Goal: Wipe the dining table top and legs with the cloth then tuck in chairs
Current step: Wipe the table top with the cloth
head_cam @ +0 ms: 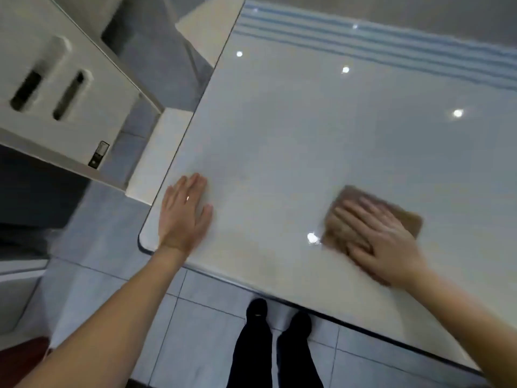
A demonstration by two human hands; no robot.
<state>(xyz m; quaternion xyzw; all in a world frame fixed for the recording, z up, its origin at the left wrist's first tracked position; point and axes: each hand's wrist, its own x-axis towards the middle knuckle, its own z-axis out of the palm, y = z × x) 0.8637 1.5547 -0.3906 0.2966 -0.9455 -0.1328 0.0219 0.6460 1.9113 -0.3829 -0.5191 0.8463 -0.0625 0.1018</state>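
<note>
1. Plainly, our right hand (383, 239) lies flat, fingers spread, pressing the brown cloth (402, 217) onto the glossy white dining table (279, 135).
2. Our left hand (184, 217) rests open, palm down, near the table's corner.
3. We find no readable writing.

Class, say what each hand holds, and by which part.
Neither hand grips anything. The right hand presses flat on the cloth's top; the left hand rests open on the table.

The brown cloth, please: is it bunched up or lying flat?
Flat: the brown cloth lies spread on the glossy white tabletop under the right hand's palm.
</note>
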